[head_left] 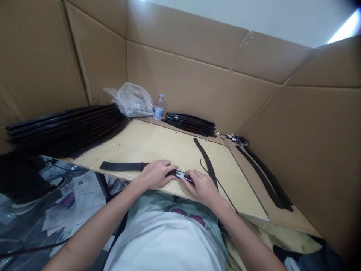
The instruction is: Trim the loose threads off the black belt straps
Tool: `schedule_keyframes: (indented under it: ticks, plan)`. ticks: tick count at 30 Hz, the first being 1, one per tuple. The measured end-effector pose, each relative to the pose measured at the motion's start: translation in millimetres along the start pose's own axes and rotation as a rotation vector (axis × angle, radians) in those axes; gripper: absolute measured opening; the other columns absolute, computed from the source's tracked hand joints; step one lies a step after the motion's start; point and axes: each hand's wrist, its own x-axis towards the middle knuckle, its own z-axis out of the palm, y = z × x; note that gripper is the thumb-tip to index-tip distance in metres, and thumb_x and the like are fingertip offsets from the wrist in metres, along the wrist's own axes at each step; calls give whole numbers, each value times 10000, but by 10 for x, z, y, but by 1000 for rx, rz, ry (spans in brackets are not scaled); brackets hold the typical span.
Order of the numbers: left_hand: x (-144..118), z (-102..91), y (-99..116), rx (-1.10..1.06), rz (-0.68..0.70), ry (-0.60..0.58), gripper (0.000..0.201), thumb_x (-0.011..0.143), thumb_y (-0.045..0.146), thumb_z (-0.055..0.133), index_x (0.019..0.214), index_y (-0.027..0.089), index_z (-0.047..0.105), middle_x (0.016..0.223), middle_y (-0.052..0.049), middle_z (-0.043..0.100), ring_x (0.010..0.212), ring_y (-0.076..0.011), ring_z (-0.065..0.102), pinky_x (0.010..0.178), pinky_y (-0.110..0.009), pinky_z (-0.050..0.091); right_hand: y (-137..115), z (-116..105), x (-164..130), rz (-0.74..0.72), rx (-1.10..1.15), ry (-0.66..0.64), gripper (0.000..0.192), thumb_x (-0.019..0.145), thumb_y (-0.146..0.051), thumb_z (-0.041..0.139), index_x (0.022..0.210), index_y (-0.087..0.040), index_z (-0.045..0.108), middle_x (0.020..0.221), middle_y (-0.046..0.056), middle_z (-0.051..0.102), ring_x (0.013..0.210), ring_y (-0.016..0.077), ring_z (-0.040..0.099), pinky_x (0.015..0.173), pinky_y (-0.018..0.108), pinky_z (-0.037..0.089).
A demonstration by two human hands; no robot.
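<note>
Near the table's front edge, my left hand [158, 174] is closed on a flat black strap [121, 166], which stretches out to the left along the wooden board. My right hand [202, 186] grips small thread snips [180, 174] with silver blades and a dark handle. The blades point left, at the strap's end by my left fingers; whether they touch it I cannot tell. Behind my right hand lies a second black strap [205, 156], curving toward the back. A thin dark cord [222, 188] runs beside it to the front edge.
A big stack of black straps [70, 126] fills the left side. At the back are a clear plastic bag [134, 99], a water bottle [158, 108] and a smaller strap bundle [191, 123]. More straps [265, 177] lie right. Cardboard walls [183, 71] surround the table. Papers [84, 192] litter the floor.
</note>
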Motion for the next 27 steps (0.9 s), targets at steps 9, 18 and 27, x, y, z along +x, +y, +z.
schedule_keyframes:
  ticks: [9,18,27]
  plan:
    - [3,6,-1,-26,-3,-11,307,895,431,431,1096,247,572,938,-53,577,864,-196,573,739,-301,440,19,51,1,25,-19,0,297,940,-391,386,995,-183,591,842,71,649,756,184,621,656,251,397]
    - [1,15,-8,-21,-1,-16,301,894,424,433,1090,232,558,953,-56,577,880,-198,570,755,-305,439,14,54,-5,26,10,2,287,933,-385,404,1006,-183,594,853,73,655,757,184,623,653,253,402]
    - [1,6,3,-29,-13,-13,299,889,424,445,1091,238,564,944,-53,582,868,-196,575,738,-302,441,12,49,0,32,12,-7,286,929,-385,409,1010,-188,599,851,77,656,762,187,625,666,255,411]
